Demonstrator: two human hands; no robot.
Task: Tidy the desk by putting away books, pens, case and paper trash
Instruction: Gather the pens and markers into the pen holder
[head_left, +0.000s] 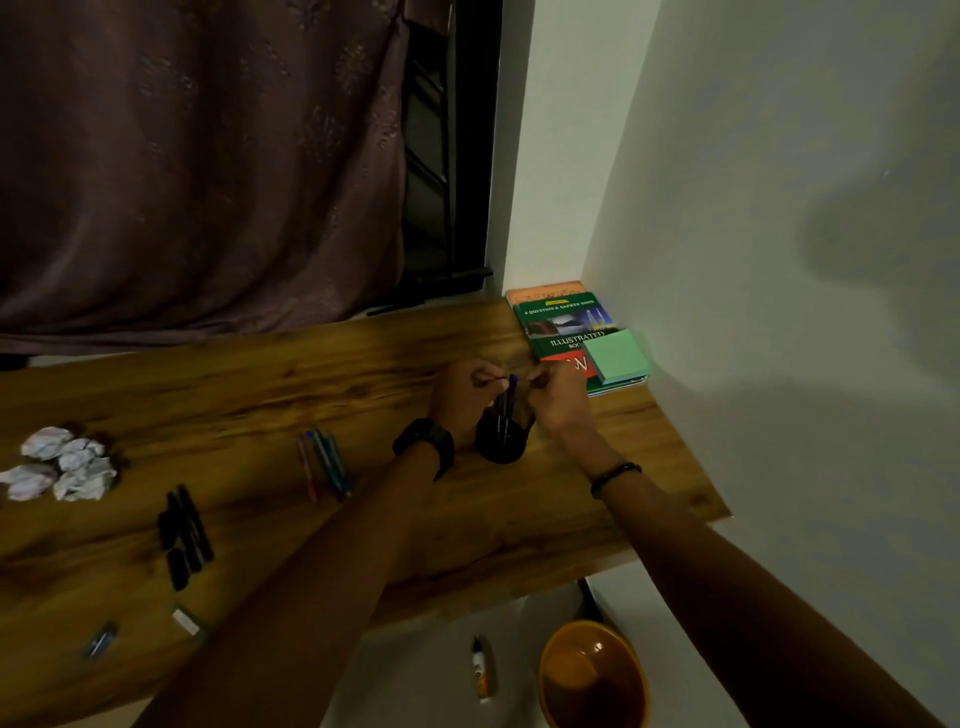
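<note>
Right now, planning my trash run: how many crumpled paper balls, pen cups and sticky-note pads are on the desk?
Crumpled paper balls: 4
Pen cup: 1
Green sticky-note pad: 1
Total: 6

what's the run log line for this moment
step: pens into black pen holder | left hand: pinches one | right hand: grip unclear | pending: loose pens, markers, crumpled paper

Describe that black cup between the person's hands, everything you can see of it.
The black pen holder is a round open-topped cup, standing upright on the wooden desk near its right end. Several pens stand in it. The left hand and right hand pinch the pens' tops just above it. Its material is too dark to tell.
</note>
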